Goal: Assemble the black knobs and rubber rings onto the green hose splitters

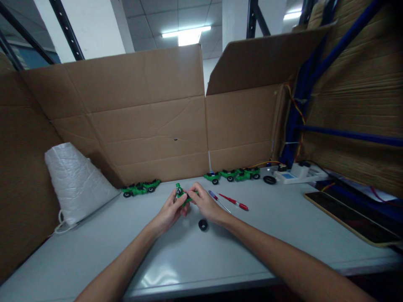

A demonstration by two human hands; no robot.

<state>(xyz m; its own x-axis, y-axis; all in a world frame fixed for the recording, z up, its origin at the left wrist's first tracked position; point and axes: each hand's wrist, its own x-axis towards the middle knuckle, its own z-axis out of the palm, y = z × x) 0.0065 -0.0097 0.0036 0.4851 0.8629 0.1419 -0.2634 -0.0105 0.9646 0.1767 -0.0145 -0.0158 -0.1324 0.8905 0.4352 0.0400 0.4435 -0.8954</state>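
My left hand point(169, 212) is closed around a small green toy car point(179, 191) with dark parts, tilted up a little above the table. From the other side, my right hand point(206, 204) pinches the same piece with thumb and fingertips; the fingers hide much of it. Below the hands, a loose black wheel point(203, 225) lies on the table. Just right of my right hand lie a screwdriver with a blue handle point(213, 195) and a red screwdriver point(234, 202).
Green toy cars point(141, 188) stand back left, and several more point(242, 174) back right, beside a black ring point(269, 180) and a white power strip point(299, 173). A white wrapped bundle point(77, 182) leans at left. Cardboard point(151, 121) walls the grey table point(141, 274). A dark panel point(349, 216) lies at right.
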